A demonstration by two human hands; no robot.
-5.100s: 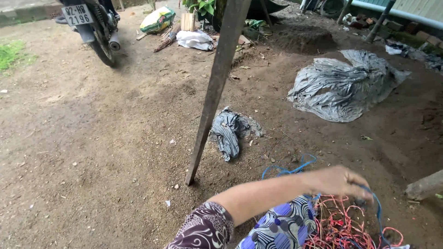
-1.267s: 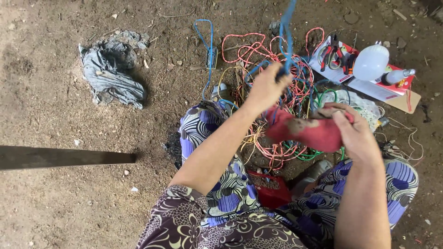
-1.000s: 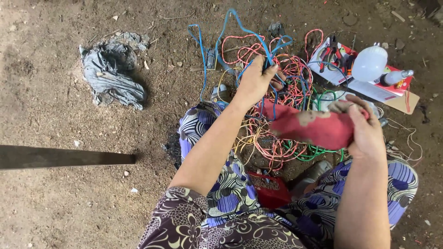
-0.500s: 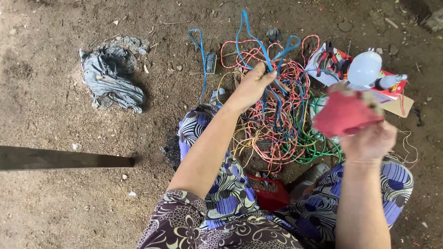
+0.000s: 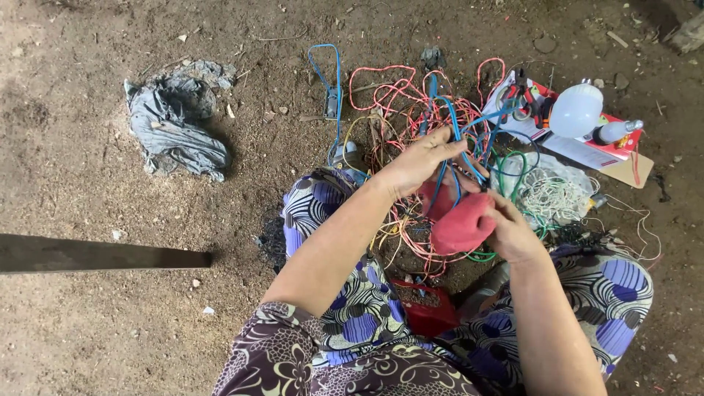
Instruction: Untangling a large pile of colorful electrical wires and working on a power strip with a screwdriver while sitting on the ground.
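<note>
The person sat on bare dirt ground (image 5: pixel 110 323) with a big tangle of wires (image 5: pixel 411 110) lying just beyond the knees. A grey rag (image 5: pixel 176 128) lay far left, and a white bulb (image 5: pixel 576 110) far right. The left hand (image 5: pixel 422 161) had its fingers closed on blue wires (image 5: pixel 458 139), lifted over the tangle. The right hand (image 5: pixel 513 231) gripped a red cloth (image 5: pixel 462 224) just below. It seemed a sorting step; the next move probably needed pulling the blue wires free gently.

Tangled wires (image 5: pixel 411 117) lie at twelve o'clock before the hands; crumpled cloth (image 5: pixel 180 128) at ten; light bulb (image 5: pixel 576 111) at two.
</note>
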